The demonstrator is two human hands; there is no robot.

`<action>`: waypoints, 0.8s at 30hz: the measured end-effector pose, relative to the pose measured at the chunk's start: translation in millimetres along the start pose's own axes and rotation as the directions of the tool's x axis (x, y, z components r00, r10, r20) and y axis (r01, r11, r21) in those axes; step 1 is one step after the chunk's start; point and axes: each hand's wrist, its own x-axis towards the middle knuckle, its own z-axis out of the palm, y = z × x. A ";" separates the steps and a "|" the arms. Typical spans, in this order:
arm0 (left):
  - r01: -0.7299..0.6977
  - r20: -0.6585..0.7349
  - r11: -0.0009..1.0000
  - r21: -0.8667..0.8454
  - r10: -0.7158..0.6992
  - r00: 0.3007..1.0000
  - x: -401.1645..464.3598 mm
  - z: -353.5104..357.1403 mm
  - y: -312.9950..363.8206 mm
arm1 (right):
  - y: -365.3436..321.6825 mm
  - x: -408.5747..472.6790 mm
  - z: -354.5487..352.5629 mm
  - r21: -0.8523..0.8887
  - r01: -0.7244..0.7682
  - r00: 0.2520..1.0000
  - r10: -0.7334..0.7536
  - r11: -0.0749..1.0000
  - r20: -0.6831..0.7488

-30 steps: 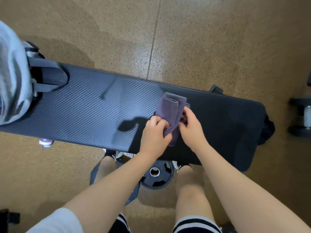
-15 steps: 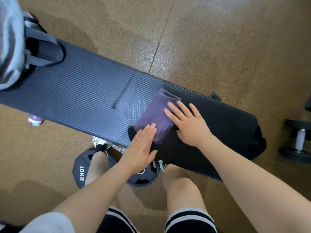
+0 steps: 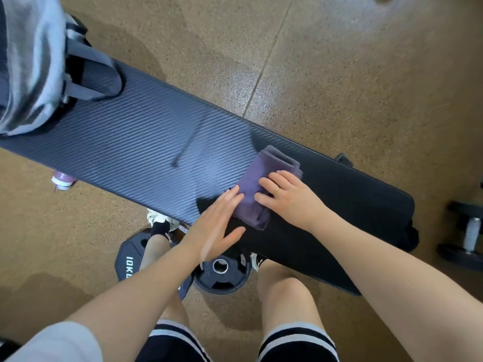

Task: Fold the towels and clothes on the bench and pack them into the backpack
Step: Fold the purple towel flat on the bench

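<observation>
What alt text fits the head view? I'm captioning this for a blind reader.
Seen from above, a person's left hand and right hand press flat on a folded purple towel on a dark bench. A grey backpack sits at the bench's far left end, with weight plates on the floor below.

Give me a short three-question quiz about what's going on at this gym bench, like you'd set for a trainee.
1. True or false: the purple towel lies folded on the bench.
2. Which hand wears a ring: A) the left hand, B) the right hand, C) neither?
3. Fill in: at the far left end of the bench sits the grey ____.

Key
1. True. It is a compact folded bundle, with the fingers of both hands laid flat against it.
2. B. A gold ring shows on the right hand.
3. Backpack. The towel is not yet packed into it.
</observation>
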 end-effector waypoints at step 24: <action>0.186 -0.364 0.862 -0.472 -0.383 0.849 -81.1 -383.4 -122.6 | -121.0 372.1 -209.8 0.777 -0.408 0.862 0.482 0.479 0.156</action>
